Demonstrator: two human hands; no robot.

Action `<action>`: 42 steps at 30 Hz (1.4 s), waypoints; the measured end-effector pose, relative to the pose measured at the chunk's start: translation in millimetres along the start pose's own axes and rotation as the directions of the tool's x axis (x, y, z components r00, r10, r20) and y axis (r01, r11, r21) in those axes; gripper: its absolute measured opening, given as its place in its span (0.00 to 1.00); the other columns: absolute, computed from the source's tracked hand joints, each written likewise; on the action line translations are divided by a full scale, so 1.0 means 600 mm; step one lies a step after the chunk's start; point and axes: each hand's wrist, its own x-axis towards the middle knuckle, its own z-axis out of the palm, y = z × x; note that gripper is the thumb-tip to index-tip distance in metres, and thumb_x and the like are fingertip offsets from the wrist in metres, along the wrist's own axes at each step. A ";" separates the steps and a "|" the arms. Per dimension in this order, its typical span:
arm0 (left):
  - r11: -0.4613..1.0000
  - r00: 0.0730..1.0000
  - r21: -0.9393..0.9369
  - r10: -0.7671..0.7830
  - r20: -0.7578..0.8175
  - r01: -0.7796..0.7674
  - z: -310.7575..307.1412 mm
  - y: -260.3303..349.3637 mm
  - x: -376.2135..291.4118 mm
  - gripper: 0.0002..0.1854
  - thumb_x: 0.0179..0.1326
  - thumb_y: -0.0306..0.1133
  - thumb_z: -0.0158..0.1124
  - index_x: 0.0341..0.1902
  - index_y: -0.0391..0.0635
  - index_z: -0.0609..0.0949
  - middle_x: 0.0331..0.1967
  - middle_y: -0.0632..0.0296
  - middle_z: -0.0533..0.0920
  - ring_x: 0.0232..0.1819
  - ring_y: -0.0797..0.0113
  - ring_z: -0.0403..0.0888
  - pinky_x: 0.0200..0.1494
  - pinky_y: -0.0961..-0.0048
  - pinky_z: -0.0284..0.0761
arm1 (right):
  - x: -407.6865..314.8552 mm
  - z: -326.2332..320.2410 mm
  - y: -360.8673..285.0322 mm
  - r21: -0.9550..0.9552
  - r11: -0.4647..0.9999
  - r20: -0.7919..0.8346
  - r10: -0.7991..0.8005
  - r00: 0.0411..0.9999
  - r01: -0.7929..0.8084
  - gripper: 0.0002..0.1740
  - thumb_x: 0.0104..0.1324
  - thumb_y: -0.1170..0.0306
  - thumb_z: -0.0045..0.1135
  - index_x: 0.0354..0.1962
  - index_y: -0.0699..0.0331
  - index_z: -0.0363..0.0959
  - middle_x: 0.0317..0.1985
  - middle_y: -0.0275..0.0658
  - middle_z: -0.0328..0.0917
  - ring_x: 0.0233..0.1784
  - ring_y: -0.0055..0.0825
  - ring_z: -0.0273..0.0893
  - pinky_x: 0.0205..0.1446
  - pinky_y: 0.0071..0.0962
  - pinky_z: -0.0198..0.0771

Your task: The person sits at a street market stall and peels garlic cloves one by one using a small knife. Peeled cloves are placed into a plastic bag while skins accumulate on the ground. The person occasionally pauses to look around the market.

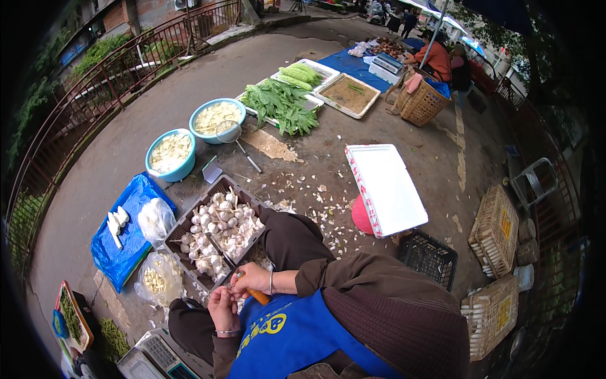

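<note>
My right hand (252, 278) is closed around the orange handle of a knife (259, 296), whose dark blade points up over a plastic crate (185, 259). The crate is filled with garlic bulbs (222, 215). Close by on the left, my left hand (222, 308) has its fingertips pinched together near the right one; whether something small is between them cannot be made out. A clear plastic bag of peeled garlic cloves (155, 280) lies left of the crate. Garlic skins (326, 203) are scattered over the ground.
Beyond the crate stand two blue basins (175, 163) of pale slices and a wire skimmer (228, 131). A digital scale (156, 353) sits at lower left. To the right are a white foam box (388, 189), a black crate (428, 258) and woven crates (494, 232). A person (438, 59) sits farther off.
</note>
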 end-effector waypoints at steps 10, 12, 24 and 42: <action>0.941 0.976 0.264 0.219 0.000 -0.211 0.022 -0.002 -0.006 0.08 0.63 0.30 0.54 0.43 0.39 0.73 0.24 0.67 0.76 0.18 0.84 0.67 0.17 0.88 0.59 | 0.009 -0.009 -0.006 -0.124 0.992 0.052 0.040 0.998 -0.034 0.11 0.55 0.67 0.59 0.27 0.67 0.70 0.18 0.33 0.71 0.15 0.18 0.68 0.15 0.19 0.65; 0.929 0.972 0.293 0.232 0.021 -0.228 0.022 -0.002 -0.005 0.07 0.63 0.29 0.55 0.42 0.39 0.72 0.24 0.67 0.76 0.18 0.83 0.67 0.19 0.88 0.61 | 0.010 -0.011 -0.005 -0.084 0.994 0.069 0.071 0.995 -0.065 0.11 0.56 0.67 0.58 0.27 0.67 0.70 0.18 0.34 0.71 0.15 0.18 0.68 0.15 0.19 0.65; 0.853 0.978 0.481 0.155 0.138 -0.203 0.024 0.029 -0.017 0.03 0.62 0.26 0.54 0.33 0.40 0.72 0.21 0.68 0.74 0.18 0.85 0.65 0.19 0.87 0.60 | -0.021 -0.007 -0.044 -0.281 0.959 0.155 0.082 0.985 -0.036 0.08 0.56 0.70 0.55 0.26 0.68 0.71 0.20 0.36 0.73 0.19 0.19 0.73 0.21 0.19 0.70; 0.707 0.928 0.622 0.362 0.091 -0.336 0.045 0.031 -0.030 0.05 0.58 0.21 0.56 0.38 0.35 0.75 0.25 0.65 0.77 0.26 0.80 0.74 0.28 0.83 0.70 | -0.015 0.013 -0.032 -0.107 0.991 0.048 0.087 0.995 -0.082 0.07 0.54 0.72 0.53 0.24 0.69 0.70 0.17 0.36 0.70 0.15 0.19 0.68 0.17 0.21 0.65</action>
